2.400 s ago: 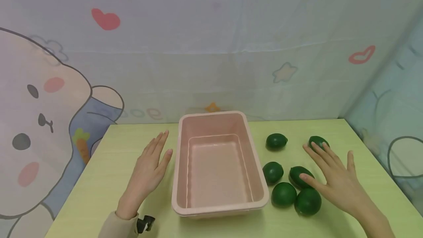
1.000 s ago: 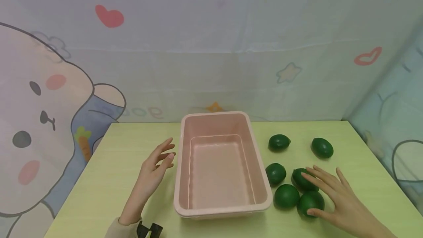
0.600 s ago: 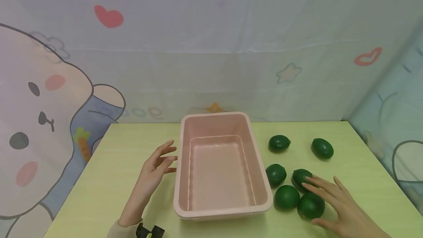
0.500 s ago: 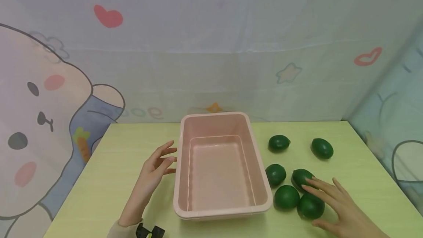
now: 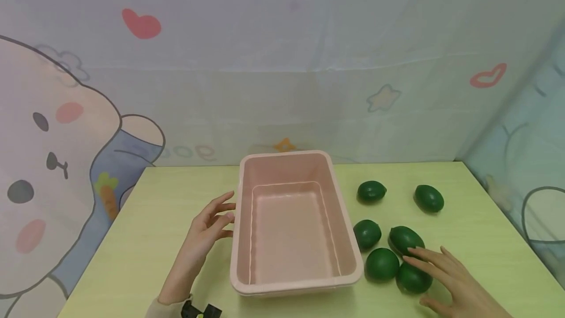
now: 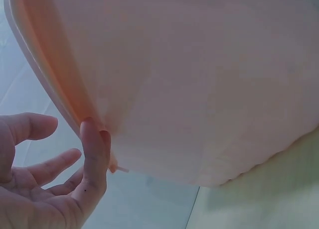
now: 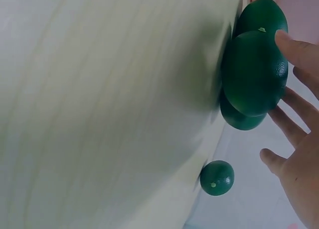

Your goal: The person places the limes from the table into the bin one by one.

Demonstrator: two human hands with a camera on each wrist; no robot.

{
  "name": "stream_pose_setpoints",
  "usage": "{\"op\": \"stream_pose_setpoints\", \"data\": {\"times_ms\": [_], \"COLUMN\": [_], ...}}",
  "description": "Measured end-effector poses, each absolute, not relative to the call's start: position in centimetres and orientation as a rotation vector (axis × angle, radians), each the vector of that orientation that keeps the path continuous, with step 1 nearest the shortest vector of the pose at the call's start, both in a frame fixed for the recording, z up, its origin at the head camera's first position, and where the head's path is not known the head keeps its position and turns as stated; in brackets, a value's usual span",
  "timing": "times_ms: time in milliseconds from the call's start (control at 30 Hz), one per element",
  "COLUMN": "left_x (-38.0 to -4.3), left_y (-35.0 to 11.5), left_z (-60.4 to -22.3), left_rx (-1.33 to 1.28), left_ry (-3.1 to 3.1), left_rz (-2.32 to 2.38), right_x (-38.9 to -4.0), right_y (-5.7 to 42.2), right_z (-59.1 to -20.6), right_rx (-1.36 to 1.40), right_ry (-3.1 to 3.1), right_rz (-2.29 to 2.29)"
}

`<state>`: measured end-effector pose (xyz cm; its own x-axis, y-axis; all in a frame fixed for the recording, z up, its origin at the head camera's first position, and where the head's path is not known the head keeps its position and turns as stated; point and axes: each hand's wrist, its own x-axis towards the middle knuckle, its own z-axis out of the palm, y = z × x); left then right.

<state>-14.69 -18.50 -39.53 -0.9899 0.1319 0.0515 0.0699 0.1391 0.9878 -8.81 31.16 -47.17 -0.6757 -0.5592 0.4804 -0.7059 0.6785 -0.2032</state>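
A pink plastic bin [image 5: 293,287] stands mid-table with nothing inside. At its left side is my left hand [image 5: 196,244], fingers loosely bent; in the left wrist view its fingertips lie against or very close to the bin's outer wall [image 6: 199,99] under the rim. My right hand [image 5: 463,286] reaches over the nearest dark green lime [image 5: 414,278], fingers spread and thumb apart on the near side. In the right wrist view the fingers are about that lime [image 7: 254,74] without closing round it; contact is hard to tell. Another lime [image 5: 382,264] sits just left of it.
More limes lie right of the bin: one by its wall [image 5: 367,234], one behind the nearest lime [image 5: 405,240], and two farther back [image 5: 372,192], [image 5: 429,198]. A printed cloth [image 5: 282,63] hangs behind the yellow-green table [image 5: 185,185].
My right hand has drawn back from the far right lime to the nearest one. My left hand's fingers, earlier straight, have bent and come closer to the bin. The limes stay put.
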Motion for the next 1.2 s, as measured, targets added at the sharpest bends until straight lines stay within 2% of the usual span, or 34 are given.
{"op": "stream_pose_setpoints", "data": {"times_ms": [467,767,1200], "left_x": [-15.0,-15.1,-15.3], "left_y": [-18.3,-18.1,-18.3], "left_z": [-39.8,-39.8,-40.4], "left_rx": [0.134,0.074,0.111], "left_ry": [2.263,2.230,2.188], "left_rz": [2.079,2.110,2.142], "right_x": [-8.0,-8.4,-8.7], "right_y": [30.6,31.1,31.5], "right_z": [-47.2,-47.7,-48.2], "right_rx": [0.826,0.892,0.851], "right_ry": [-2.675,-2.617,-2.628], "right_rz": [0.478,0.458,0.367]}}
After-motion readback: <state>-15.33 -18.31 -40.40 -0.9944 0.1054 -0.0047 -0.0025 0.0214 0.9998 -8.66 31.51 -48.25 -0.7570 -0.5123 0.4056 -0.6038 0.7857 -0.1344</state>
